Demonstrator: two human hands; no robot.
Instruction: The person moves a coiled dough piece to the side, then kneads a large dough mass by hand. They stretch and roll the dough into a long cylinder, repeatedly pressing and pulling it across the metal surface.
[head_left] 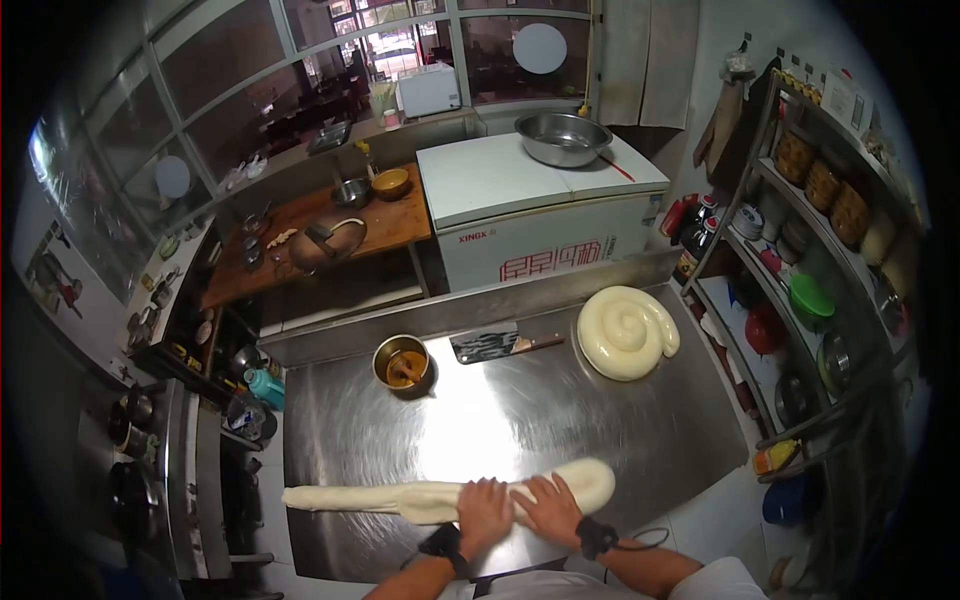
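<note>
My left hand (484,512) and right hand (548,507) press flat, open, side by side on the dough (440,497), so it rolls evenly along the near bench (500,420).

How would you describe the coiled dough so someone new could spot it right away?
Start at the steel worktable and look to its far right corner, below the white chest freezer. The coiled dough lies there, wound into a spiral, unlike the long dough rope under both hands.

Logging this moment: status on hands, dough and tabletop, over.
Left hand and right hand flat on long pale dough rope. Coiled dough, cleaver, metal oil bowl farther back.
</note>
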